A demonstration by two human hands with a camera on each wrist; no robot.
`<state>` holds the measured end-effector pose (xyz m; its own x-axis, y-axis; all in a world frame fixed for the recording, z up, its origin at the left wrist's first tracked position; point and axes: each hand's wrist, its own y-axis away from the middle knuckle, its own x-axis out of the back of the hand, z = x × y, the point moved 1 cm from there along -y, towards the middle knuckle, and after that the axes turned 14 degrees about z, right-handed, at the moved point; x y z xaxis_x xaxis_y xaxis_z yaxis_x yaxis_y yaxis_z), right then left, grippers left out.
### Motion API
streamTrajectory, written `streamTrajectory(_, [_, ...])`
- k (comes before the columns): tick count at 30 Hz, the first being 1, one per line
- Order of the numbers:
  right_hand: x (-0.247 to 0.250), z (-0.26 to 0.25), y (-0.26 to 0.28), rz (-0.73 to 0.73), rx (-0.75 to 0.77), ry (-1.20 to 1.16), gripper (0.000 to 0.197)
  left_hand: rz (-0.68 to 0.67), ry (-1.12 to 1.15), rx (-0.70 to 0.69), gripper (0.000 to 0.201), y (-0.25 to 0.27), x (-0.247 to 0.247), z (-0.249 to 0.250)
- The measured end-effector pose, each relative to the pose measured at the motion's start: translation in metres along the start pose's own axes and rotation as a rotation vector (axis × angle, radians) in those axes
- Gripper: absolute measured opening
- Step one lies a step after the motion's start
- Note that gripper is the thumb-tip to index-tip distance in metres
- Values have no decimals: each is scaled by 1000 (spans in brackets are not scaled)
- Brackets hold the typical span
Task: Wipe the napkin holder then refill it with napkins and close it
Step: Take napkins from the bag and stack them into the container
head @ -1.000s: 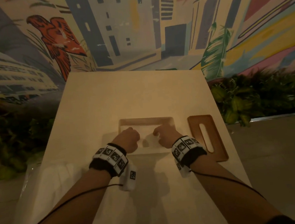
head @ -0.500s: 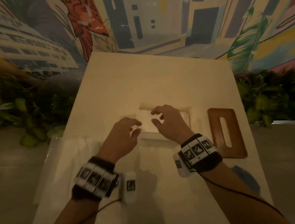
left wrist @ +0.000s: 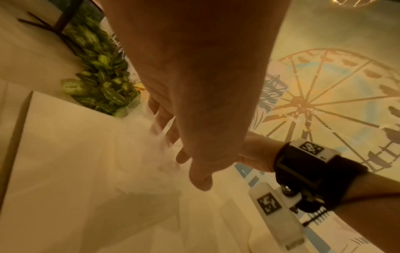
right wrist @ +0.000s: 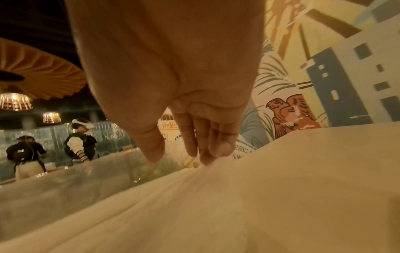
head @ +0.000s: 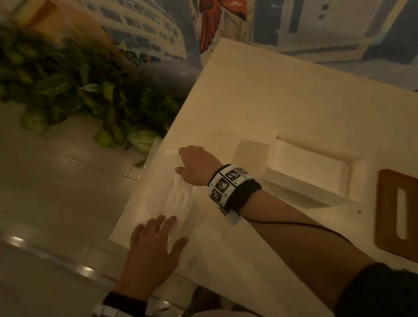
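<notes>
White napkins (head: pixel 179 205) in clear wrap lie at the bench (head: pixel 285 97) edge; left hand (head: pixel 155 247) rests spread flat steadying them, while right hand (head: pixel 196 164) pinches the wrap, likely opening it.

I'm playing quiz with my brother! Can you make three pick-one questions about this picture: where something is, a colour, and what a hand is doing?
1. Where is the slotted flat wooden lid?
A. on the open white napkin holder
B. on the table beside it
C. on the floor

2. What colour is the lid?
A. brown
B. blue
C. green

3. How is the left hand?
A. a fist
B. gripping the lid
C. spread flat on the clear-wrapped white napkin pack

B: the lid lies by the holder.
A: brown wood.
C: fingers straight.
</notes>
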<state>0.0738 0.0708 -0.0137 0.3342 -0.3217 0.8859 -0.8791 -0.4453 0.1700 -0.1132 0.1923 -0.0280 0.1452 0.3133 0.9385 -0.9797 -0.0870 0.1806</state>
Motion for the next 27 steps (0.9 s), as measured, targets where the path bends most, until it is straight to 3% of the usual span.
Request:
streamTrajectory(2, [-5, -7, -9, -18, -22, 85, 44, -31, -15, 12, 80, 0, -3, 1])
streamTrajectory(7, [-9, -16, -22, -32, -69, 162, 47, -80, -52, 33, 58, -2, -8, -2])
streamTrajectory(11, [-8, -20, -31, -55, -156, 139, 51, -76, -4, 33, 54, -3, -6, -5])
streamTrajectory(16, [3, -23, -32, 11, -189, 105, 41, -66, 33, 32, 52, -7, -4, -4])
streamTrajectory(24, [14, -25, -24, -70, -150, -108, 59, -16, 210, 72, 46, -15, 0, -12])
streamTrajectory(27, [16, -23, -14, -69, -144, -185, 60, 18, 345, 152, 44, -20, 5, -13])
